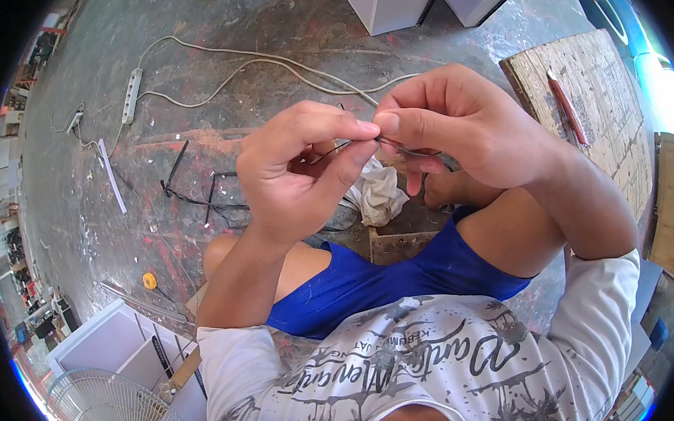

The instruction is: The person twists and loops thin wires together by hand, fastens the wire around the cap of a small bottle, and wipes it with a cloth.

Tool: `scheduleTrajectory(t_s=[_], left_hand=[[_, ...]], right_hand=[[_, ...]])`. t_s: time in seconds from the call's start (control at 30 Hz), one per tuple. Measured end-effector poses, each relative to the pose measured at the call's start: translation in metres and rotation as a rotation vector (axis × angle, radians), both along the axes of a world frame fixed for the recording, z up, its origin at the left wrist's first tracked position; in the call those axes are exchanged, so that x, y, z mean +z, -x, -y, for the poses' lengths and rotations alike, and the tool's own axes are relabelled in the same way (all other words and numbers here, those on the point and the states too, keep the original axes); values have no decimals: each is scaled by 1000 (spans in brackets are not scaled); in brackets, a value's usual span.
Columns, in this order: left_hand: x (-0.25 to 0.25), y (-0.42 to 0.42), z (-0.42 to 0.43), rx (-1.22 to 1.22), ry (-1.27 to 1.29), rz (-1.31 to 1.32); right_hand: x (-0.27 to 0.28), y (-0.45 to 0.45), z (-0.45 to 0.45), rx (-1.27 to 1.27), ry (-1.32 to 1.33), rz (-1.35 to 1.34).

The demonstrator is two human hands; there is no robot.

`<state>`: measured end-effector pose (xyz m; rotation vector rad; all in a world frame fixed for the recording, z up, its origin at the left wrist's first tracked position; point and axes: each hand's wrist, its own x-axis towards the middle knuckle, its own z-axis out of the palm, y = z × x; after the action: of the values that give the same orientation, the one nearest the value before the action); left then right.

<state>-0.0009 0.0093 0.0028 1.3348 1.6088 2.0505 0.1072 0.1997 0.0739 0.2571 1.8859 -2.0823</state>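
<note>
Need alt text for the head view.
The left hand and right hand pinch a thin dark wire at their fingertips above a seated person's lap. Beyond, a white power strip lies on a stained floor; at right, a reddish tool rests on a wooden board.

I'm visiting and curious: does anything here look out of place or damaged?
A crumpled white cloth and, left of it, scattered black strips look carelessly dropped; the floor is stained and scuffed.
</note>
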Motion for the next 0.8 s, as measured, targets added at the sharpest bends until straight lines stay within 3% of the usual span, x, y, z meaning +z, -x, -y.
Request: scheduleTrajectory(t_s=[0.27, 0.8], left_hand=[[0, 1, 2, -27, -9, 231], [5, 3, 2, -48, -54, 355]], right_hand=[[11, 1, 1, -29, -194, -85], [2, 0, -12, -68, -544, -362]])
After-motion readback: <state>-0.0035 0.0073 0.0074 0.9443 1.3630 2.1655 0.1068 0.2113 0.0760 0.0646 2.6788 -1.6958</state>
